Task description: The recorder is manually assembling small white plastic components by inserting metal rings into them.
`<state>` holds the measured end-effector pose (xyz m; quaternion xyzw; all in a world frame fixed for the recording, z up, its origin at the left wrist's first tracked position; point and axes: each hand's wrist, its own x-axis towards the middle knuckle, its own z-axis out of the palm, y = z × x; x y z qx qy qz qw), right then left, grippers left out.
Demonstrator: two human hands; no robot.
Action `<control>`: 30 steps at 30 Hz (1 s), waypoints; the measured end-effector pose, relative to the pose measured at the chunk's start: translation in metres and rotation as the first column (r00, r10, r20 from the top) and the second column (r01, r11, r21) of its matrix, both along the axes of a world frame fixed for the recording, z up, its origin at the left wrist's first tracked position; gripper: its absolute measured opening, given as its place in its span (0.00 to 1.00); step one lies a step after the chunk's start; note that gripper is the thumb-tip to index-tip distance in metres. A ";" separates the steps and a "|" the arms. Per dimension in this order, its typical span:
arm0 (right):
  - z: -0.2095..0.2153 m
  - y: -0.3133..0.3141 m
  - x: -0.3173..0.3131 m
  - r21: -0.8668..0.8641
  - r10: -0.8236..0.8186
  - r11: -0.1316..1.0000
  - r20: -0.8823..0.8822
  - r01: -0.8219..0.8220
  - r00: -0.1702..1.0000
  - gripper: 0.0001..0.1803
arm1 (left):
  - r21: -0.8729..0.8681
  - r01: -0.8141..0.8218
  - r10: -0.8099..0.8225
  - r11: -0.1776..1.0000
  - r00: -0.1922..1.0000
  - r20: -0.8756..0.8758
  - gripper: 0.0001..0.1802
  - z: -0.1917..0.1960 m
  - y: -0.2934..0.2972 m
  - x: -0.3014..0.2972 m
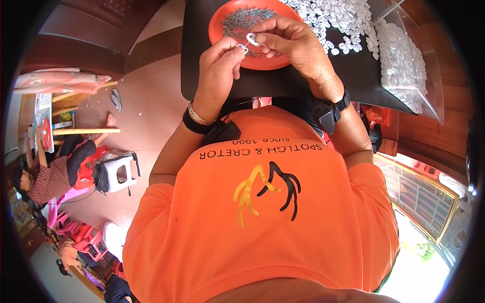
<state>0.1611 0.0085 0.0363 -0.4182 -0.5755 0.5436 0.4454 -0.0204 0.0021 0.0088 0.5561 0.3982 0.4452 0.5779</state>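
Over the front of a red-orange plate [214, 31], my two hands meet with their fingertips close together. My right hand [300, 48] pinches a small white oval plastic piece with a hole [251, 38] between thumb and forefinger. A small white looped piece [243, 49] is gripped in my left hand [218, 64]; its exact kind is unclear. A thin line seems to run between the two pieces, too fine to identify. Many small grey metal pins, like nails or screws [242, 21], lie heaped in the plate beneath my hands.
Loose white oval pieces [343, 17] spread over the black table [197, 81] at the right. More fill a clear bin [402, 68] at its right edge. Leftward, a seated person [55, 179] works at another table near a white stool [118, 171].
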 end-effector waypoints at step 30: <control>-0.014 -0.007 -0.009 0.159 -0.023 0.987 0.082 0.010 0.996 0.07 | 0.002 0.030 -0.030 1.000 1.000 0.009 0.13 -0.006 -0.001 0.003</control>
